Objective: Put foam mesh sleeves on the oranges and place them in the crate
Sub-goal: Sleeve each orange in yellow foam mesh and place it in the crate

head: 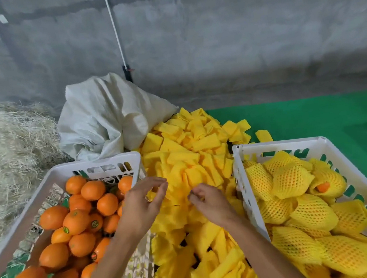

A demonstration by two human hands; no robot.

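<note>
Both hands, left hand [139, 204] and right hand [208, 201], hover with curled fingers over the yellow foam sleeve pile [179, 153]; bare oranges [77, 221] in the left crate [93, 165], sleeved oranges [291, 181] in the right crate [280, 145].

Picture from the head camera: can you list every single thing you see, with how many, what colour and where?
bare oranges: many, orange, in the left crate
left crate: one, white, lower left
foam mesh sleeves: a big loose pile, yellow, between the two crates
sleeved oranges: many, yellow mesh with orange showing through, in the right crate
right crate: one, white, lower right
sack: one, white, crumpled behind the pile
straw: one heap, pale tan, far left
mat: one, green, right side
wall: grey, behind everything
left hand: one, fingers curled, over the pile
right hand: one, fingers curled, over the pile
</note>
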